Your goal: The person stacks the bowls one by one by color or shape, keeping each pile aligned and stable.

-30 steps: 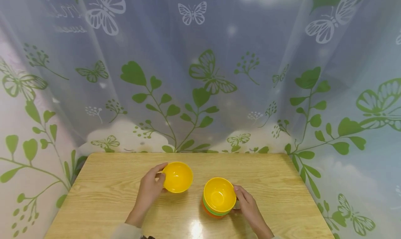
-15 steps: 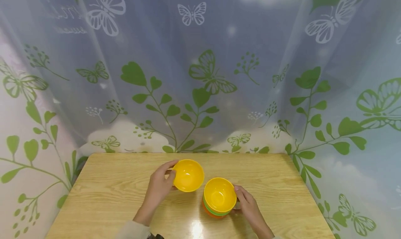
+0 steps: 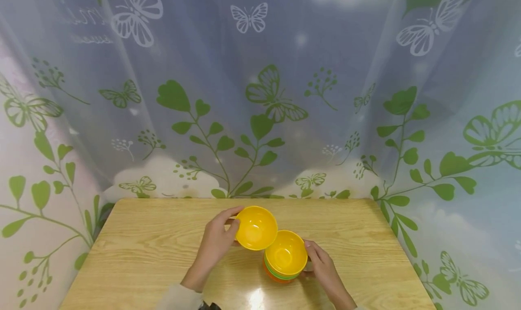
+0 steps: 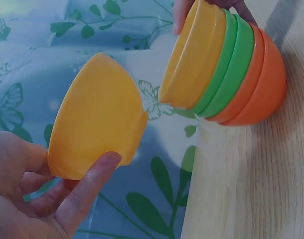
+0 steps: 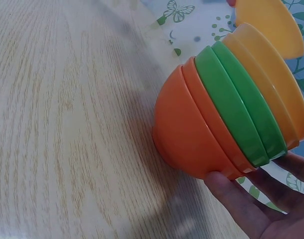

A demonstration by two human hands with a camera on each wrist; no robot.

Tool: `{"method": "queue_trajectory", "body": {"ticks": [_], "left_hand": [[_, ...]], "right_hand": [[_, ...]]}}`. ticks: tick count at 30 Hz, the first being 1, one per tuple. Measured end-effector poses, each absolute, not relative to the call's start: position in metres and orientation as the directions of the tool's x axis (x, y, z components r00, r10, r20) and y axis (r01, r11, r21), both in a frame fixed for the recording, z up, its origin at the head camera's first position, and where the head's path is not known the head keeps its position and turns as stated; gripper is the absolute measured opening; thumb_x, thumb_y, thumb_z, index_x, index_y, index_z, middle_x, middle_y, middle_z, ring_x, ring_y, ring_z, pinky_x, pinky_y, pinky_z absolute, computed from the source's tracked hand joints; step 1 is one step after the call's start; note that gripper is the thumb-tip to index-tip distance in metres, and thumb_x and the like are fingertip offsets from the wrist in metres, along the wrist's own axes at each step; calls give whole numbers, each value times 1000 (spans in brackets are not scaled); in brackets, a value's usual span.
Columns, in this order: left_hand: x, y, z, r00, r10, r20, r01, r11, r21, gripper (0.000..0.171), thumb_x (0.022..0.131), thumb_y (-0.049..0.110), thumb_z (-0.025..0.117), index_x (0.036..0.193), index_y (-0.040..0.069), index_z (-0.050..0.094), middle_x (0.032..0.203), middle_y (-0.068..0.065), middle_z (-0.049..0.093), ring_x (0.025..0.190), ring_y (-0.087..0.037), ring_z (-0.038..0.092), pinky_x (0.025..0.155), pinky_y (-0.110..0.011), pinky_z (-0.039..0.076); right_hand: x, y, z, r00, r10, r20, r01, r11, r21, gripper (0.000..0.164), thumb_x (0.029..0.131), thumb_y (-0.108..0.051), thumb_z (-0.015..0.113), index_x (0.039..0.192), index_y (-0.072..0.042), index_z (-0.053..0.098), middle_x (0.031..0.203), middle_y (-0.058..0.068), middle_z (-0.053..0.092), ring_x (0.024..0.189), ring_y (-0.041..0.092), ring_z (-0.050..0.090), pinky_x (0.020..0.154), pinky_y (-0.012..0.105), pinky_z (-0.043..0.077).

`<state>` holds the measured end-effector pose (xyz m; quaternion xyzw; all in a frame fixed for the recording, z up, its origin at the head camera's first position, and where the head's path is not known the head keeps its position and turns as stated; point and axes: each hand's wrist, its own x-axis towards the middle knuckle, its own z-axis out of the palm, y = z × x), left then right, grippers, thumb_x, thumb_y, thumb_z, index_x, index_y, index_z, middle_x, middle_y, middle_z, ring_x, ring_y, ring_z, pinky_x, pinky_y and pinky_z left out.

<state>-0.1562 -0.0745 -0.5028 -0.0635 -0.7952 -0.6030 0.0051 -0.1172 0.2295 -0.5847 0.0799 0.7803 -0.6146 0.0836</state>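
My left hand (image 3: 220, 235) pinches a yellow bowl (image 3: 256, 228) by its left side, thumb and fingers on its wall. That bowl is up off the table, upper left of a nested stack. A second yellow bowl (image 3: 286, 253) tops the stack, above a green bowl (image 5: 241, 102) and an orange bowl (image 5: 192, 124) at the bottom. My right hand (image 3: 324, 267) grips the stack from the right. In the left wrist view, a gap shows between the held bowl (image 4: 97, 119) and the stack; its rim overlaps the stack's in the head view.
The wood-grain table (image 3: 154, 237) lies under both hands. Behind it and at both sides hangs a curtain (image 3: 228, 120) printed with leaves and butterflies, meeting the table's far edge.
My left hand has carried the yellow bowl to the right, from well apart to beside the stack's rim. The right hand and the stack have hardly moved.
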Motion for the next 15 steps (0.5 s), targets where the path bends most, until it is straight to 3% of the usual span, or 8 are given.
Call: {"method": "queue_trajectory", "body": {"ticks": [15], "left_hand": [[-151, -51, -500, -977, 179, 113, 161, 288, 944, 39, 110, 4, 59, 148, 6, 66, 144, -21, 66, 118, -39, 71, 60, -25, 67]], "right_hand": [[-117, 229, -584, -975, 31, -219, 220, 245, -944, 53, 118, -47, 43, 147, -8, 64, 134, 13, 70, 114, 25, 67, 79, 48, 71]]}}
